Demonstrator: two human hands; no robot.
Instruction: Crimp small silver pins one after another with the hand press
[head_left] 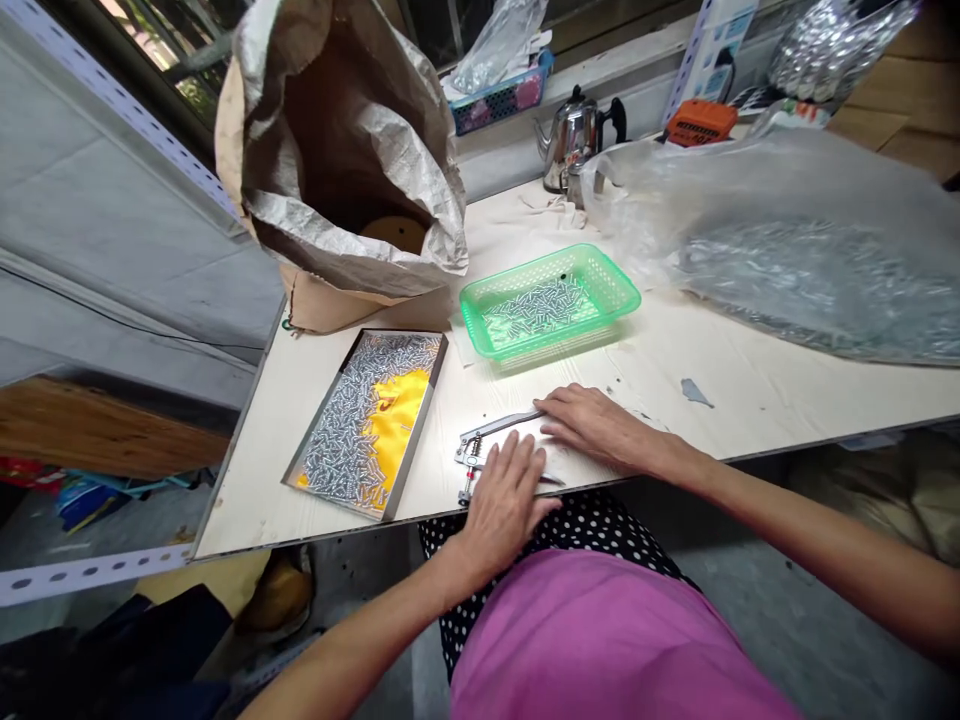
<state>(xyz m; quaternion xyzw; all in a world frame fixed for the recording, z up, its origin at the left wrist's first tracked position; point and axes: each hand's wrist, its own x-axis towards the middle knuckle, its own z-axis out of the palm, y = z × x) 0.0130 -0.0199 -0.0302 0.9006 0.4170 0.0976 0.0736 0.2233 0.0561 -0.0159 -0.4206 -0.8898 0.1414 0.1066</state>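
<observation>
My left hand (504, 492) lies flat, fingers spread, on a metal hand tool (480, 442) with a spring at the table's front edge. My right hand (592, 422) rests flat beside it, fingertips touching the tool's upper handle. Left of the tool sits a shallow metal tray (417, 430) with a yellow bottom, filled with many small silvery screws (349, 425). Behind my hands stands a green plastic basket (480, 325) holding more of the same screws (538, 303).
A large open paper sack (352, 150) stands at the back left of the pale table (735, 370). A big clear plastic bag of screws (810, 265) lies at right. A steel kettle (571, 138), an orange device (701, 122) and a blue basket (501, 100) sit behind.
</observation>
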